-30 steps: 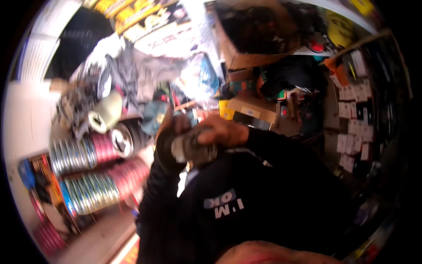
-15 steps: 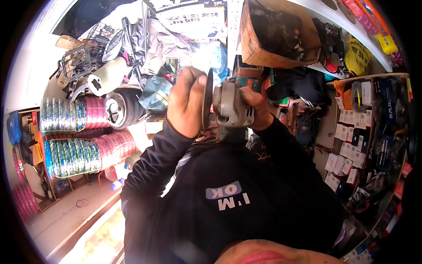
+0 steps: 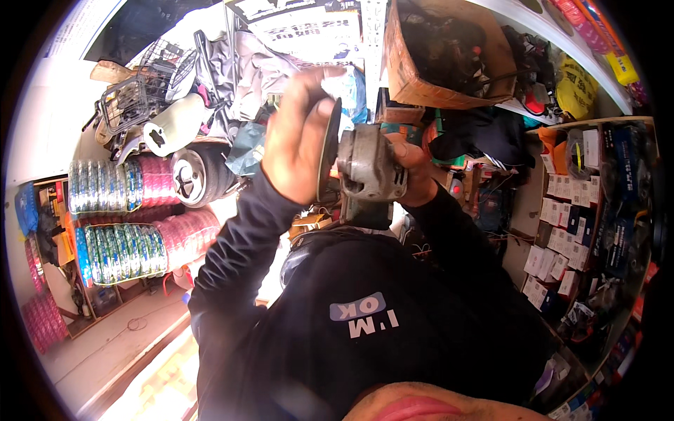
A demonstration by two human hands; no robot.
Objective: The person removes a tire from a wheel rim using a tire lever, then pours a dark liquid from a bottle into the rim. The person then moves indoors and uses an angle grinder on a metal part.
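In front of my chest is an angle grinder (image 3: 368, 165), its worn grey metal head facing up toward me. My right hand (image 3: 415, 167) is closed around the far right side of the tool; most of those fingers are hidden behind it. A thin dark disc (image 3: 328, 153) stands edge-on at the grinder's left side. My left hand (image 3: 295, 133) lies along the disc's outer face with a fingertip at its upper edge. One finger of that hand arches above the disc. The rest of the left grip is partly hidden.
Coiled hoses in clear and pink wrapping (image 3: 119, 254) are stacked at left beside a small wheel (image 3: 189, 175). A cardboard box (image 3: 449, 63) of dark parts sits at upper right. Small boxes fill a shelf (image 3: 562, 224) on the right. A wire basket (image 3: 130, 102) stands at upper left.
My left hand's finger has lifted and stretched up above the disc, where it was curled closer before. The grinder and my right hand have hardly moved.
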